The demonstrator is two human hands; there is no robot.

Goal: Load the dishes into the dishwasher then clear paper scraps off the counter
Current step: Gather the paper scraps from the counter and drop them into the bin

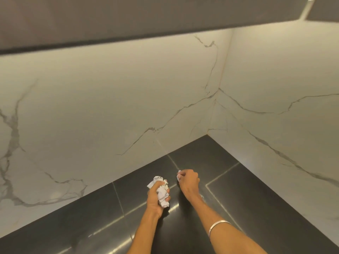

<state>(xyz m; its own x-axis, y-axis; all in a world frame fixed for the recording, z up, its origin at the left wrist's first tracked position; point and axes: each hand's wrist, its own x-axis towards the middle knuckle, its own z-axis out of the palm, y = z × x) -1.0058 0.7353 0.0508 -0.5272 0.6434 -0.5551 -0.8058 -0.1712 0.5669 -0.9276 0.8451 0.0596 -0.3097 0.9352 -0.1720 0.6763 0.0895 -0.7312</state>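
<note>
Gripping crumpled paper wad [162, 191], left hand [156, 197] fingers curl tight; right hand [189, 179] pinches small scrap [178, 174] above dark bench [256, 195].

L hand [156, 197] w/ paper wad [162, 191] left of R hand [189, 179]; both over counter [256, 208]

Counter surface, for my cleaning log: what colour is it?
The counter is glossy black with thin pale seams, seen in the head view.
</note>
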